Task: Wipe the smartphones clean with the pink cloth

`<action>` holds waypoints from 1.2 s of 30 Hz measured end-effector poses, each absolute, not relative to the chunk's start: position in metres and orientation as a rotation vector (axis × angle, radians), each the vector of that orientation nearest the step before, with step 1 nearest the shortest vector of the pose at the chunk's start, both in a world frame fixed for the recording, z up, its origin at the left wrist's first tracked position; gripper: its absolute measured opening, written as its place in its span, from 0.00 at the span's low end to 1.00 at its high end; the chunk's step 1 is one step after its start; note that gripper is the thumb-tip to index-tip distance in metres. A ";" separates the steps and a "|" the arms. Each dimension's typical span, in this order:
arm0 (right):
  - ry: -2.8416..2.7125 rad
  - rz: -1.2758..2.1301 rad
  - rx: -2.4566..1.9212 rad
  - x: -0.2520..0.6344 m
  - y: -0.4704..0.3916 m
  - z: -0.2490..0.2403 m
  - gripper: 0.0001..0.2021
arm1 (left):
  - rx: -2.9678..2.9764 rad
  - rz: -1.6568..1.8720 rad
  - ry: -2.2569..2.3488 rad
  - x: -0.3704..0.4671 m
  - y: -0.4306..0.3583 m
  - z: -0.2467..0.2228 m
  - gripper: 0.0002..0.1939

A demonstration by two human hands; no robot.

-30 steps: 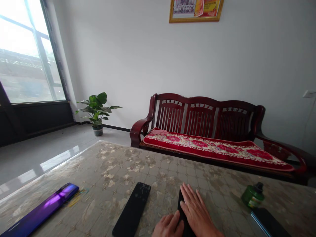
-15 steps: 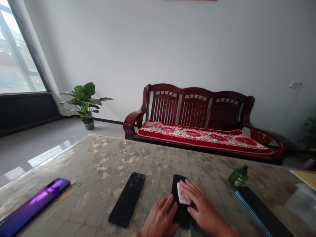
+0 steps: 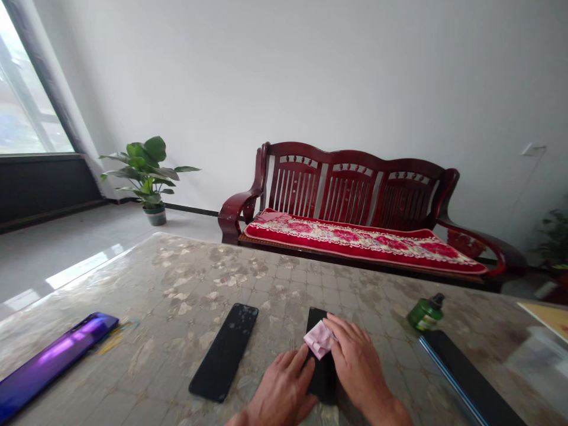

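A black phone (image 3: 325, 378) lies on the patterned tablecloth between my hands. On its upper part is a folded pink cloth (image 3: 319, 339), pressed by the fingers of my right hand (image 3: 358, 364). My left hand (image 3: 284, 383) rests at the phone's left edge, fingers stretched out and fingertips close to the cloth. Left of it lies a second black phone (image 3: 225, 352) with pale spots near its top. A purple phone (image 3: 60, 364) is at the far left. On the right, a green bottle (image 3: 425, 313) with a black top stands behind a dark phone (image 3: 470, 378) with a blue edge.
Yellow rubber bands (image 3: 115, 339) lie beside the purple phone. At the right edge are a clear container (image 3: 539, 358) and a yellowish flat item (image 3: 545, 316). Behind the table (image 3: 146, 278) stand a red wooden bench (image 3: 350, 192) and a potted plant (image 3: 153, 171).
The pink cloth has moved left across the phone and is turned and more bunched, my right hand moving with it. The whole view has shifted slightly.
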State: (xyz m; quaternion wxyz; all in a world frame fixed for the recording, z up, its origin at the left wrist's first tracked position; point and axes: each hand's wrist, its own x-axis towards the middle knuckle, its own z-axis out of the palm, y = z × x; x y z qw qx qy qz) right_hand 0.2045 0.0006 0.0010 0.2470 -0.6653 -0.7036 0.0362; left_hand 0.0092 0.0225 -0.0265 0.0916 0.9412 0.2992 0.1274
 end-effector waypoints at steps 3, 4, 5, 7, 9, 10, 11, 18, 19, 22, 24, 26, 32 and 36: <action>-2.114 0.121 -1.588 0.222 0.004 0.003 0.18 | 2.756 0.346 0.901 0.009 0.021 -0.019 0.22; -2.196 0.147 -1.505 0.226 0.006 0.003 0.18 | 2.748 0.346 0.902 0.009 0.021 -0.018 0.23; -2.272 0.171 -1.434 0.229 0.007 0.003 0.18 | 2.740 0.348 0.899 0.009 0.021 -0.018 0.23; -2.397 0.205 -1.341 0.231 0.007 0.002 0.20 | 2.729 0.360 0.891 0.009 0.021 -0.018 0.24; -2.475 0.211 -1.327 0.228 0.003 0.001 0.22 | 2.724 0.366 0.882 0.009 0.021 -0.019 0.24; -2.501 0.200 -1.348 0.226 -0.001 0.000 0.23 | 2.726 0.366 0.877 0.009 0.021 -0.020 0.25; -2.515 0.178 -1.380 0.224 -0.005 -0.001 0.26 | 2.729 0.366 0.873 0.009 0.021 -0.020 0.26; -2.472 -0.007 -1.541 0.214 -0.023 -0.016 0.36 | 2.724 0.408 0.876 0.010 0.022 -0.020 0.29; -2.498 0.004 -1.529 0.214 -0.022 -0.016 0.36 | 2.725 0.422 0.875 0.010 0.022 -0.020 0.28; -2.561 0.037 -1.498 0.214 -0.020 -0.016 0.36 | 2.735 0.472 0.863 0.010 0.021 -0.022 0.22; -2.563 0.042 -1.516 0.214 -0.018 -0.016 0.35 | 2.749 0.501 0.860 0.010 0.020 -0.024 0.21; -2.534 0.041 -1.550 0.214 -0.014 -0.016 0.33 | 2.773 0.504 0.864 0.011 0.020 -0.025 0.20; -2.373 0.028 -1.776 0.210 0.019 -0.014 0.27 | 2.824 0.389 0.864 0.013 0.023 -0.022 0.19; -2.329 0.020 -1.811 0.206 0.020 -0.016 0.26 | 2.833 0.372 0.869 0.014 0.023 -0.024 0.21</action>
